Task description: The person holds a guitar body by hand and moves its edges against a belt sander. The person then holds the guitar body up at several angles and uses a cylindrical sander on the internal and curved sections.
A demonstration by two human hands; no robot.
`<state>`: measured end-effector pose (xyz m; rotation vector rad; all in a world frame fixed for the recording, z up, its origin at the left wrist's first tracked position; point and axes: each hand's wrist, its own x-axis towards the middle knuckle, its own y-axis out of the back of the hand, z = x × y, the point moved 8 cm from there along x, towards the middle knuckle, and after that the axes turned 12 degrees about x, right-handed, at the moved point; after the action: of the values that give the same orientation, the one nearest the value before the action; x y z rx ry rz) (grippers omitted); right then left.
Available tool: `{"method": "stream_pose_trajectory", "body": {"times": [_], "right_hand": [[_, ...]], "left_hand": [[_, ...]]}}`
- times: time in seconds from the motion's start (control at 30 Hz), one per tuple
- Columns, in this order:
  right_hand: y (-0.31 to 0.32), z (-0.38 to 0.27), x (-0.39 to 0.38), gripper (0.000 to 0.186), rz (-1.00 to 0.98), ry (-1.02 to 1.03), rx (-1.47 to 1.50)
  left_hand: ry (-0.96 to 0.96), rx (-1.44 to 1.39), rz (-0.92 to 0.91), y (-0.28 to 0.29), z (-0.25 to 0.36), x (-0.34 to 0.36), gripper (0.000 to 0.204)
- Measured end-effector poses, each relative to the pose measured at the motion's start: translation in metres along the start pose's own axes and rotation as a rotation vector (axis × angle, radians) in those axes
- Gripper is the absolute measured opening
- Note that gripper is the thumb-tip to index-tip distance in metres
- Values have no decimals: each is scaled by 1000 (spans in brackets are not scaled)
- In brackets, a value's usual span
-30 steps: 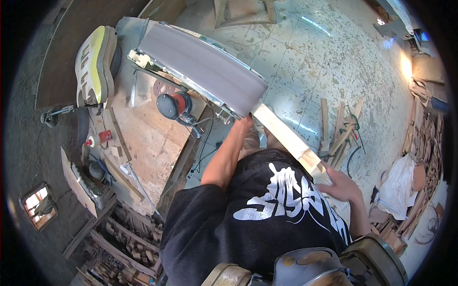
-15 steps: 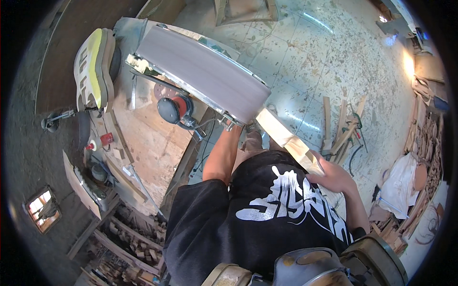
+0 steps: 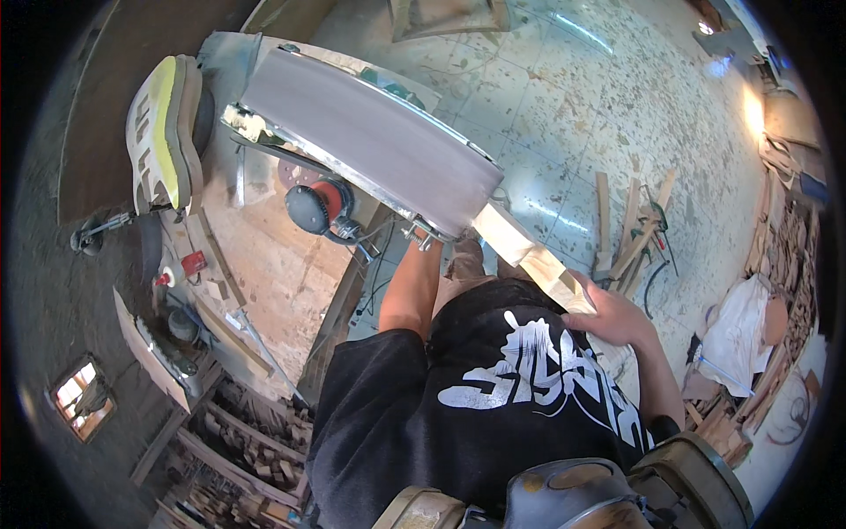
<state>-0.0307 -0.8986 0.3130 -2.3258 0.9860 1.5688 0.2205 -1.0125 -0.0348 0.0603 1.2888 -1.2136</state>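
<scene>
A large belt sander (image 3: pixel 370 132) with a grey belt lies angled over the bench. A pale wooden bar (image 3: pixel 507 229), with a block-like section near my body, runs from the sander's right end down toward me. My right hand (image 3: pixel 608 317) grips the bar's near end against my front. My left forearm (image 3: pixel 410 291) reaches up under the sander's lower edge; my left hand is mostly hidden there, so its fingers cannot be made out. A random orbital sander (image 3: pixel 317 207) rests on the wooden bench (image 3: pixel 256 282) just left of my left arm.
A cut board shape (image 3: pixel 159 137) with yellow edge, a glue bottle (image 3: pixel 181 269) and offcuts crowd the bench's left. Clamped wood strips (image 3: pixel 634 247) lie on the tiled floor (image 3: pixel 679 115) to the right. Stacked scrap wood (image 3: pixel 784 247) lines the right side, beside a white sack (image 3: pixel 736 339).
My right hand and the bar's near end have shifted up and left. My left hand has slipped further behind the sander. The sander appears slightly shifted in view.
</scene>
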Motion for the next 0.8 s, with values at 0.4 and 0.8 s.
{"method": "stream_pose_trajectory", "body": {"times": [0.4,0.8], "right_hand": [[3,-2,9,99,-50,-101,-23],[6,-10,15,97,-93,-171,-61]], "left_hand": [[32,-51,15,13,-25,2,48],[66,-117,21,23,-58,3,49]]}}
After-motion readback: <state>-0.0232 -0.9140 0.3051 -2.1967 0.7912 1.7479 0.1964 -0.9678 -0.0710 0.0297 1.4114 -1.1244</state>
